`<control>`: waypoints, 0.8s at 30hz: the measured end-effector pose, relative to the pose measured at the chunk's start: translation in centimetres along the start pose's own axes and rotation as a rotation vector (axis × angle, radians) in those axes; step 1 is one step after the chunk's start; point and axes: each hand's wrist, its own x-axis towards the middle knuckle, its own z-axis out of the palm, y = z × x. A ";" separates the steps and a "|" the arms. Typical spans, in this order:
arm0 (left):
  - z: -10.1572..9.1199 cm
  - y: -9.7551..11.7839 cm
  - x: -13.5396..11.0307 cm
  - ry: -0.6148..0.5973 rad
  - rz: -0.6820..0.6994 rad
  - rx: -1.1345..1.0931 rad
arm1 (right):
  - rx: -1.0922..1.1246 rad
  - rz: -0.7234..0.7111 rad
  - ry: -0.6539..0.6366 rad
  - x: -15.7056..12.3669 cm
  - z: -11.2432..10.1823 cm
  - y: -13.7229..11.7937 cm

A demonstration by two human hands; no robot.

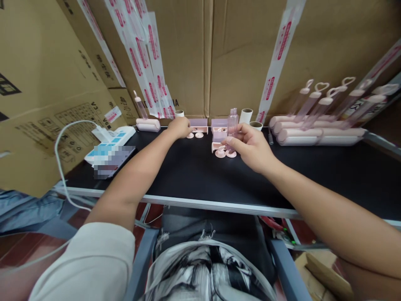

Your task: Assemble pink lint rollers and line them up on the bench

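My right hand [255,150] is closed around a clear pink plastic tube [232,121], held upright over the black table. Under it lie small round pink caps [220,154] and a pink plastic piece [216,146]. Farther left, my left hand [179,127] has its fingers curled down; whatever is in them is hidden. It is beside a pink plastic holder [199,129] and another round pink cap [199,135]. Between the hands stand more lilac and pink parts [219,124]. A white cardboard tube [179,113] rises just behind my left hand.
At the right, pink cylinders [300,136] are stacked, with clear tubes and heart-shaped loops above them. White cardboard tubes [246,115] stand behind my right hand. One pink assembly [148,124], a white power strip [114,142] and a phone [117,161] are at left. Cardboard [238,54] walls the back.
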 end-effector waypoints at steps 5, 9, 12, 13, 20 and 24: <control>0.0 -0.1 -0.1 0.005 0.032 -0.022 | -0.066 -0.057 0.030 0.3 -0.2 0.0; -2.3 1.1 -2.0 0.120 0.060 -0.258 | -0.124 -0.166 0.123 0.3 -0.5 -0.3; -4.2 3.1 -5.1 -0.019 0.088 -0.747 | -0.099 -0.264 0.162 -0.1 -0.6 -0.8; -4.7 3.8 -6.2 -0.116 0.139 -0.899 | -0.091 -0.280 0.165 -0.4 -0.6 -1.0; -4.3 6.5 -9.9 -0.211 0.302 -1.307 | -0.119 -0.274 0.121 -1.5 0.0 -1.8; -3.3 6.7 -10.0 -0.323 0.365 -1.419 | -0.099 -0.237 0.084 -1.3 -0.1 -1.5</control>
